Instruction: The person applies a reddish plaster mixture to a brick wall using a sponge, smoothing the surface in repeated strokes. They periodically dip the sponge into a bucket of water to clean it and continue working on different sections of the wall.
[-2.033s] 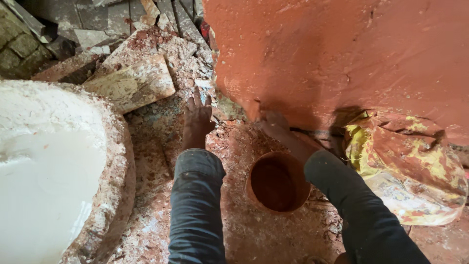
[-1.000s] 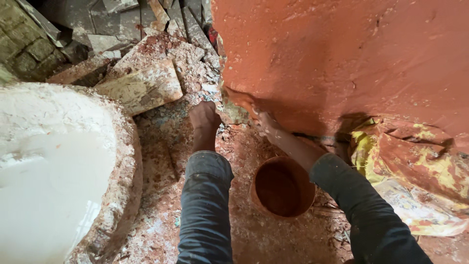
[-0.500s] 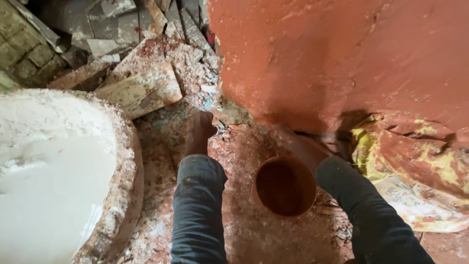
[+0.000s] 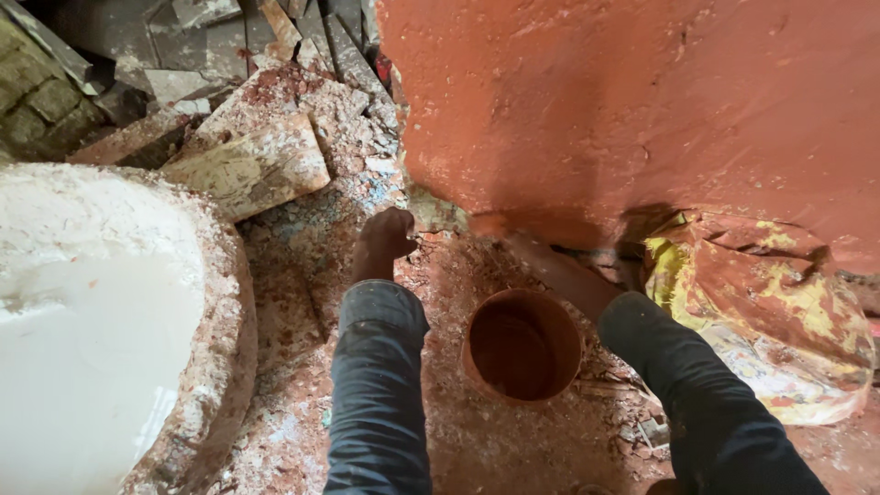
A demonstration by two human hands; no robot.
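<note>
Beside upright, mouth-up pot, left hand

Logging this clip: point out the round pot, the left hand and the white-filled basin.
Round pot (image 4: 522, 346), head view, on its dark inside.
Left hand (image 4: 387, 235), head view, on the back of the fist.
White-filled basin (image 4: 225, 302), head view, on its crusted rim.

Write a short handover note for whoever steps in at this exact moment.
Left hand: closed loosely, resting on the rubble-strewn ground near the base of the big red-coated form; whether it holds anything is unclear.
Right hand: smeared red, pressed against the form's lower edge.
Small red-coated bowl sits between the forearms.
The form's visible face is coated red; its lower edge is in shadow.
</note>
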